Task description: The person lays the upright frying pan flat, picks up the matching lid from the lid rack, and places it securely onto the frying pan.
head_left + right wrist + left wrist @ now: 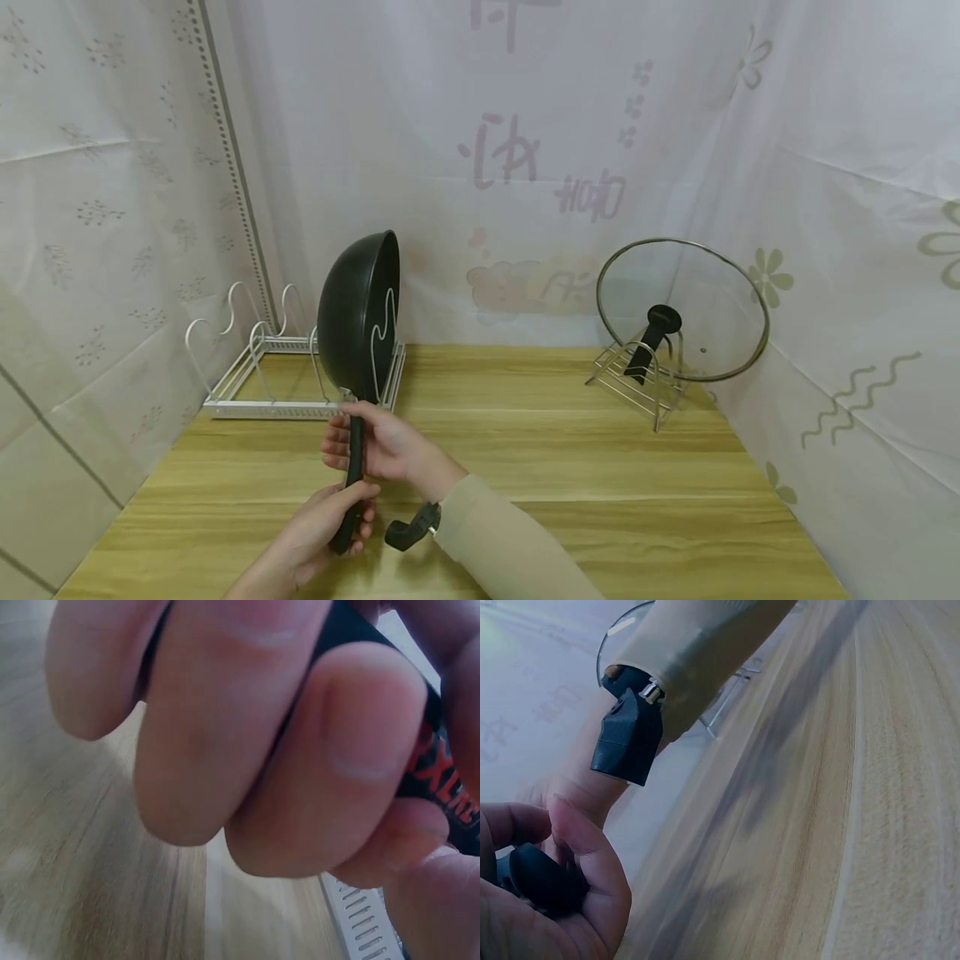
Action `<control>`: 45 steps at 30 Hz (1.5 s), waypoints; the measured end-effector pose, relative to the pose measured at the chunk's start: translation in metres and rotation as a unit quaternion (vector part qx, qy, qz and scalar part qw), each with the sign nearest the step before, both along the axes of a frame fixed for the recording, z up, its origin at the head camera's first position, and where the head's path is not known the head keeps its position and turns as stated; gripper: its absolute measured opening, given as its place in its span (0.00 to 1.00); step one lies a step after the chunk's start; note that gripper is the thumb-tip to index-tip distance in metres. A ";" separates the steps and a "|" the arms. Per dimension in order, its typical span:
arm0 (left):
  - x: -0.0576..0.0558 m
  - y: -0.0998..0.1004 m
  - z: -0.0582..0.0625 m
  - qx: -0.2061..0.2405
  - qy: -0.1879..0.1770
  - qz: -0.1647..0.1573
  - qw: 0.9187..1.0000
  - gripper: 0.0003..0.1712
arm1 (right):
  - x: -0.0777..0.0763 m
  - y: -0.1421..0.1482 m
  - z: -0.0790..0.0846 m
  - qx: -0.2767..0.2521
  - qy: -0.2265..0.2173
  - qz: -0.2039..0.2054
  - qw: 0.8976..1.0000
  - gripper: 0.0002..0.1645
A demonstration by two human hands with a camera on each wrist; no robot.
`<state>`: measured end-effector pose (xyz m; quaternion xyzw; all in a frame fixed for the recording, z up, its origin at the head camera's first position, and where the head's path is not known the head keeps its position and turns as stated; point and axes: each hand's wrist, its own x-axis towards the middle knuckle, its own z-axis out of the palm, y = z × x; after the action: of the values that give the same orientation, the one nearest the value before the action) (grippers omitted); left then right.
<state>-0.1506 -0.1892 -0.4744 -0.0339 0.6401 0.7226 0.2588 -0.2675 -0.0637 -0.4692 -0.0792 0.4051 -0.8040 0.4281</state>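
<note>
A deep black wok (347,312) stands on its edge at the right end of a white wire pan rack (262,410), its hollow side facing right. Its black handle (356,450) points toward me. My right hand (390,442) grips the handle close to the wok; in the right wrist view its fingers (195,750) curl over the handle, where red lettering shows. Lower down, my left hand (318,525) holds the handle's end, with the thumb laid across it. The left wrist view shows the dark handle end (547,881) inside that hand's curled fingers.
A glass lid (720,325) with a black knob leans upright in a small wire stand (633,392) at the back right. Several wire loops of the rack rise left of the wok. Patterned curtains (525,275) border the wooden table (600,483) at the back and sides.
</note>
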 end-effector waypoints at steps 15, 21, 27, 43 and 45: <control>-0.002 -0.001 -0.002 0.005 0.002 -0.010 1.000 0.15 | -0.001 -0.007 0.002 0.004 0.000 -0.007 1.000 0.16; -0.003 0.001 -0.004 0.004 0.006 -0.007 1.000 0.19 | -0.001 -0.009 0.002 0.002 0.012 -0.006 1.000 0.16; -0.004 0.003 -0.004 -0.007 0.007 0.003 1.000 0.18 | -0.005 -0.009 0.000 -0.002 0.012 0.010 1.000 0.19; -0.003 0.008 -0.005 -0.018 0.004 0.037 0.999 0.19 | -0.004 -0.011 -0.002 -0.034 -0.019 0.049 0.998 0.32; -0.003 0.010 -0.005 -0.021 0.004 0.052 0.998 0.20 | -0.005 -0.011 -0.001 -0.033 -0.022 0.051 0.998 0.32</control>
<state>-0.1537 -0.1789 -0.4797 -0.0695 0.6538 0.7214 0.2175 -0.2723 -0.0747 -0.4705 -0.0959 0.3638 -0.7960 0.4743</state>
